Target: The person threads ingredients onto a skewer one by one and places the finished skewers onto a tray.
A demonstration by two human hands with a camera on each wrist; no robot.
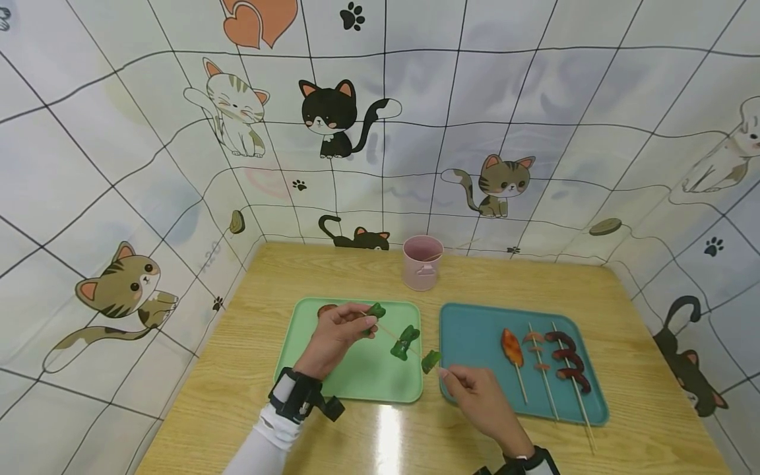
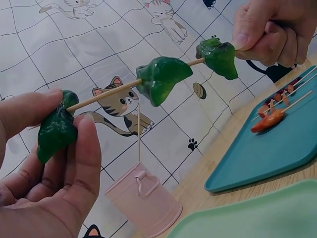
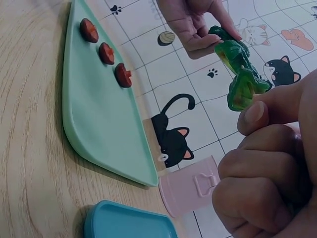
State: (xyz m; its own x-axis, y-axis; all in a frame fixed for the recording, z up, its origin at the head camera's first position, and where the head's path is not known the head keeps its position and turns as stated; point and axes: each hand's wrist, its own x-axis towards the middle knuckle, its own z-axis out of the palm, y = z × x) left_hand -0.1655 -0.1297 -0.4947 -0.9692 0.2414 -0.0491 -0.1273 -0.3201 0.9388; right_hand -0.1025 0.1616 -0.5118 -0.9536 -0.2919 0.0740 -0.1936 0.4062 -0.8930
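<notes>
A thin wooden skewer (image 2: pixel 116 94) with three glossy green pepper pieces on it is held in the air between both hands. My left hand (image 1: pixel 338 336) pinches the pepper piece (image 2: pixel 57 130) at one end between thumb and fingers. The middle pepper piece (image 1: pixel 404 344) sits apart from both hands. Close to the third piece (image 2: pixel 218 58), my right hand (image 1: pixel 482 399) grips the skewer's other end, its fingers curled. The green tray (image 1: pixel 350 376) lies below the left hand. Three brown mushroom-like pieces (image 3: pixel 106 53) rest on it; in the head view the left hand mostly hides them.
On the right, a blue tray (image 1: pixel 475 330) carries an orange-brown piece on a stick (image 1: pixel 512 348), a skewer of pinkish pieces (image 1: pixel 537 349) and one of dark red curved pieces (image 1: pixel 567 355). A pink bucket (image 1: pixel 420 267) with a skewer inside stands behind, near the cat-patterned wall.
</notes>
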